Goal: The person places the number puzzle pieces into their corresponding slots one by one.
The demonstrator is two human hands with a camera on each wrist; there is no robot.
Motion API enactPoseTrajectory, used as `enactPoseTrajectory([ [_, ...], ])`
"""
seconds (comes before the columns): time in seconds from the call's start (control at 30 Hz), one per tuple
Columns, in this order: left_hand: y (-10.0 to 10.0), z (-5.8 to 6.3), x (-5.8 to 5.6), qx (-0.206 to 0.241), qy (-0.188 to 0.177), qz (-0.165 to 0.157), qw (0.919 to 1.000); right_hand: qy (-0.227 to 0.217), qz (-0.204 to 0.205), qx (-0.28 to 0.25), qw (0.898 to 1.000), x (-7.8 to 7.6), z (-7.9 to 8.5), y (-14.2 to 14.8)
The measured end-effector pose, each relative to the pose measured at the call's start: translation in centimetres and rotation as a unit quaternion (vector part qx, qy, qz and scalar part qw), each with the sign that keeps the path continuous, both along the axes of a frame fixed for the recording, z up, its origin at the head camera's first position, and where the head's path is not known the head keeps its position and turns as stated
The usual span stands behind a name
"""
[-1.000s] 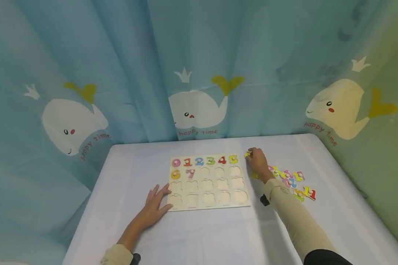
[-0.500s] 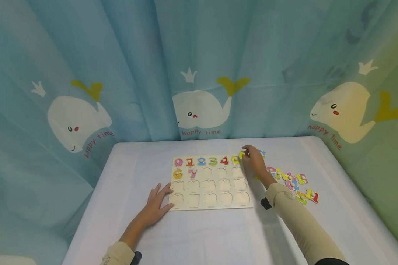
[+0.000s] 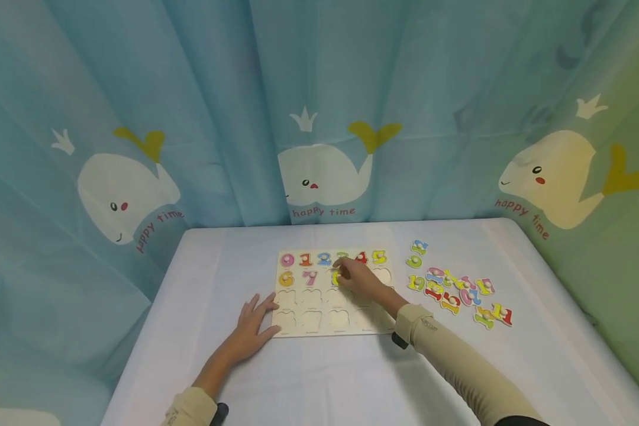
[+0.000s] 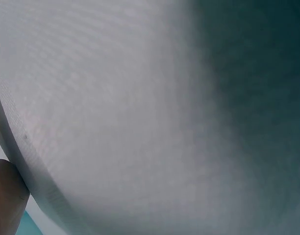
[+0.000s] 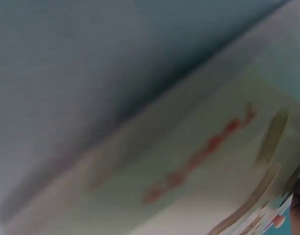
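Observation:
A wooden number puzzle board (image 3: 325, 332) lies on the table, with pieces 0 to 7 set in its upper two rows and cut-out recesses below. My right hand (image 3: 363, 279) pinches a yellow number puzzle piece (image 3: 335, 277) over the second row, just right of the pink 7 (image 3: 309, 277). Fingers partly cover the piece, and the hand hides recesses behind it. My left hand (image 3: 250, 331) rests with spread fingers at the board's left edge. In the right wrist view the board's edge (image 5: 135, 152) shows blurred, with a bit of finger at the right margin.
Loose number pieces lie right of the board, among them a green one (image 3: 414, 261), a red 15 (image 3: 450, 303) and a blue one (image 3: 419, 247), some overlapping. A white cloth covers the table (image 3: 298, 384). A whale-print curtain (image 3: 218, 177) hangs behind its far edge.
My right hand has carried the yellow piece left from beside the board's upper right corner to the second row. More loose pieces are uncovered. My left hand stays at the board's edge.

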State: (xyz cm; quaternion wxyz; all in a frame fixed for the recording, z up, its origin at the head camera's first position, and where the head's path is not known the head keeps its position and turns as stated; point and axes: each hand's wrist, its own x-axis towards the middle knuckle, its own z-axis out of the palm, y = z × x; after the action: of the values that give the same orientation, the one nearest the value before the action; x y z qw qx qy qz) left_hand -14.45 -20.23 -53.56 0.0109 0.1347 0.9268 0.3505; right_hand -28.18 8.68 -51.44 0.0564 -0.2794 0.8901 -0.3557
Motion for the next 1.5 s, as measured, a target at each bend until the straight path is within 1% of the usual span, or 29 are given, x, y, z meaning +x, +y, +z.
enactPoseTrajectory([
  [0.07,0.1,0.1,0.0,0.001,-0.002,0.001,1.0000,-0.008,-0.009,-0.007,1.000,-0.1,-0.1,-0.5],
  [0.13,0.1,0.0,0.0,-0.001,0.000,0.002,1.0000,-0.012,-0.008,-0.012,1.000,-0.2,-0.1,-1.0],
  [0.3,0.0,-0.1,-0.1,-0.007,0.006,0.005,0.9999,-0.017,-0.002,-0.001,1.000,-0.4,-0.2,-1.6],
  [0.5,0.0,-0.2,-0.1,-0.007,0.004,0.007,0.9999,-0.034,-0.013,0.014,0.999,-0.4,-0.4,-1.7],
  [0.6,0.1,-0.1,0.0,-0.006,0.004,0.008,0.9999,-0.033,-0.017,0.016,0.999,-0.4,-0.4,-1.7],
  [0.77,0.2,0.0,0.1,-0.008,0.012,0.008,0.9999,-0.027,-0.021,0.003,0.999,-0.3,-0.7,-1.7],
  [0.9,0.2,0.0,0.1,-0.002,0.013,0.005,0.9999,-0.052,-0.033,-0.012,0.998,0.0,-0.4,-1.4],
  [1.03,0.2,0.0,0.0,-0.007,0.018,0.005,0.9998,-0.073,-0.046,-0.033,0.996,0.2,0.3,-0.8],
  [1.13,0.3,0.0,-0.1,-0.013,0.019,0.005,0.9997,-0.063,-0.051,-0.030,0.996,0.2,0.3,-0.1],
  [1.3,0.3,0.1,0.0,-0.006,0.012,0.004,0.9999,-0.054,-0.059,-0.027,0.996,0.2,0.1,1.7],
  [1.5,0.3,0.2,0.1,-0.006,0.010,0.006,0.9999,-0.043,-0.079,-0.031,0.995,0.3,0.5,5.0],
])
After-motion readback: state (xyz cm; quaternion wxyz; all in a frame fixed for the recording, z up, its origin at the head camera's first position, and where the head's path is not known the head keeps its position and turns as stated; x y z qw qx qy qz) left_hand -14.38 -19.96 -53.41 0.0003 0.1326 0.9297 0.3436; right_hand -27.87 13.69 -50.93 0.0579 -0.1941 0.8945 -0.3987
